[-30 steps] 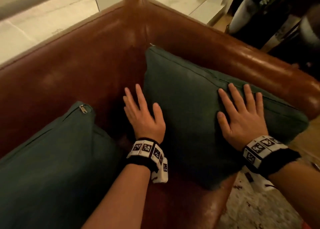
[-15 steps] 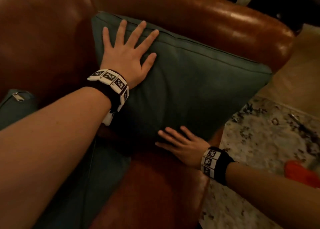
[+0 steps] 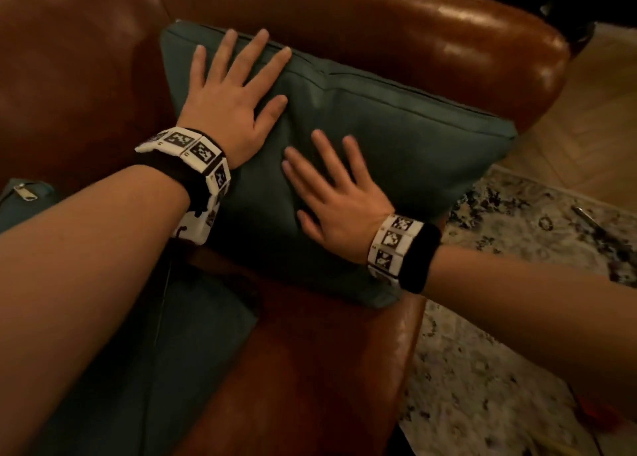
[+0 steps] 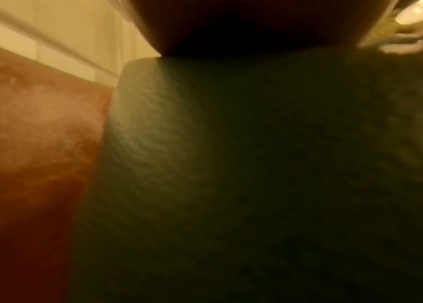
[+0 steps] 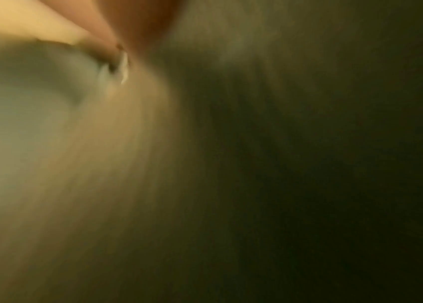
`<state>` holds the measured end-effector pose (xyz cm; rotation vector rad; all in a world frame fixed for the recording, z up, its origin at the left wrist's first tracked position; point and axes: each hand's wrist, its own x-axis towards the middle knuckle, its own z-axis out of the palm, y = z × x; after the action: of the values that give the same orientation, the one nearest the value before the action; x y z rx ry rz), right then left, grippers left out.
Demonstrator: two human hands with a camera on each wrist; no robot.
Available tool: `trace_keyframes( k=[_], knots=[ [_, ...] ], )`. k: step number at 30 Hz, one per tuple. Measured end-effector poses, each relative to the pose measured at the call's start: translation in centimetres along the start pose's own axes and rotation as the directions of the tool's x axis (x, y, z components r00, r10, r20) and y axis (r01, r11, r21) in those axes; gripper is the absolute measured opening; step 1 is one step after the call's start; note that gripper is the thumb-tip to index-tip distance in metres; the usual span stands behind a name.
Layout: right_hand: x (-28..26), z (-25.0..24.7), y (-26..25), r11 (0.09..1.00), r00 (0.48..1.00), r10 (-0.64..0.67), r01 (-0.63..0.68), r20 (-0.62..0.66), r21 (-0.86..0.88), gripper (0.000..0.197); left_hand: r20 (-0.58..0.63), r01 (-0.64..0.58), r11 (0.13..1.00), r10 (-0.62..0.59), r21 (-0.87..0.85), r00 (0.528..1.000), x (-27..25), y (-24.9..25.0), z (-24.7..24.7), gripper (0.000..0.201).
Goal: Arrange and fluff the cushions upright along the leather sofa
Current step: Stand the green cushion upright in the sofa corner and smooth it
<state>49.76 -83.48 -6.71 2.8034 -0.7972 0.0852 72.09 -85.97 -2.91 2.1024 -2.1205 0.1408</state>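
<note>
Cushion [image 3: 396, 138] leans on the sofa [image 3: 344, 14] arm; I press my left hand [image 3: 227, 104] and right hand [image 3: 341, 200] flat, fingers spread, holding nothing, plumping it.

Warm, dim light lies over everything around me. To my right, a pale rug [image 3: 510, 317] with dark mottled speckles covers the floor just beside the seat, and beyond its far edge I see wooden flooring [image 3: 586, 111] laid in a herringbone pattern. Something orange [image 3: 598, 412] sits blurred at the rug's lower right. A cream panelled wall [image 4: 57, 41] rises behind the brown backrest.
</note>
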Motion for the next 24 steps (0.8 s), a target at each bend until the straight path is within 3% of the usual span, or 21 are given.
trace_keyframes(
  k=[3, 9, 12, 15, 17, 18, 20, 21, 22, 23, 24],
  knots=[
    [-1.1, 1.4, -0.9, 0.998, 0.998, -0.064, 0.064, 0.027, -0.012, 0.062, 0.019, -0.003, 0.998, 0.001, 0.058, 1.0, -0.6, 0.3, 0.3, 0.059],
    [-1.0, 0.5, -1.4, 0.997, 0.994, -0.077, 0.078, -0.078, 0.013, 0.07, 0.005, 0.033, 0.999, -0.034, 0.041, 0.999, 0.1, 1.0, 0.0, 0.057],
    [-3.1, 4.0, -3.7, 0.975, 0.975, -0.222, 0.222, 0.006, -0.027, 0.069, 0.001, 0.036, 0.998, -0.036, 0.044, 0.999, 0.3, 1.2, -0.2, 0.056],
    [-7.3, 8.2, -5.4, 0.905, 0.896, -0.369, 0.407, 0.249, -0.124, 0.069, 0.018, 0.045, 0.998, -0.046, 0.046, 0.999, 0.0, 0.9, -0.3, 0.056],
    [-9.6, 9.7, -5.6, 0.82, 0.782, -0.442, 0.55, 0.439, -0.156, 0.064, 0.013, 0.048, 0.997, -0.049, 0.06, 0.999, -0.3, 0.9, -0.4, 0.056],
    [-10.4, 9.6, -5.6, 0.795, 0.739, -0.478, 0.594, 0.474, -0.125, 0.057, 0.011, 0.055, 0.996, -0.056, 0.066, 0.998, -0.4, 1.1, -0.4, 0.056],
    [-11.5, 7.8, -5.1, 0.795, 0.736, -0.571, 0.606, 0.365, 0.022, 0.047, -0.026, 0.112, 0.992, -0.111, 0.05, 0.993, -0.7, 1.8, -0.6, 0.057],
    [-11.5, 6.3, -4.4, 0.814, 0.786, -0.58, 0.571, 0.211, 0.111, 0.046, -0.062, 0.144, 0.989, -0.143, 0.014, 0.988, -1.1, 2.5, -0.8, 0.057],
    [-11.0, 4.5, -3.2, 0.85, 0.861, -0.508, 0.497, 0.021, 0.174, 0.047, -0.109, 0.143, 0.989, -0.146, -0.036, 0.983, -1.7, 3.4, -0.9, 0.056],
    [-10.1, 2.5, -1.5, 0.901, 0.922, -0.351, 0.38, -0.162, 0.208, 0.05, -0.157, 0.096, 0.992, -0.107, -0.081, 0.982, -2.5, 4.4, -0.8, 0.055],
    [-9.0, 0.6, 0.8, 0.95, 0.947, -0.159, 0.224, -0.281, 0.218, 0.052, -0.195, 0.02, 0.994, -0.04, -0.103, 0.98, -3.5, 5.7, -0.5, 0.054]
  ],
)
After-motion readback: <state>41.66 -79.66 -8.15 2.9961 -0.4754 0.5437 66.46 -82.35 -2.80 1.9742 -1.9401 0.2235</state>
